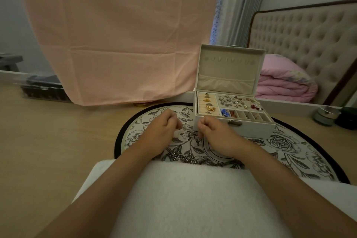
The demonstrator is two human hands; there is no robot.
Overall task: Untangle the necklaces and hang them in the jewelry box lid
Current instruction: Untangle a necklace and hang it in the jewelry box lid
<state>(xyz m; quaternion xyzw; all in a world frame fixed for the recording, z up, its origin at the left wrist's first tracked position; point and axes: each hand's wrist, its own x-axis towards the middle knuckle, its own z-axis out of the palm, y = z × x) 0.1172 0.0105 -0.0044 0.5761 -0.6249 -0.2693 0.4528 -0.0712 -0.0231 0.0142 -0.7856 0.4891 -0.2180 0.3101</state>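
Note:
A tangle of silvery necklace chains lies on the floral round mat, right at the edge of a white towel. My left hand and my right hand hover above the mat with curled fingers, each seeming to pinch a thin chain; the strand between them is too fine to see clearly. The white jewelry box stands open just behind my right hand. Its upright lid shows a row of bare hooks and a fabric pocket. The tray holds rings, earrings and small charms.
A white towel covers the near table under my forearms. A peach cloth hangs behind. Two small jars stand at the right edge. A clear plastic box sits at the left. A pink quilt and a tufted headboard lie beyond.

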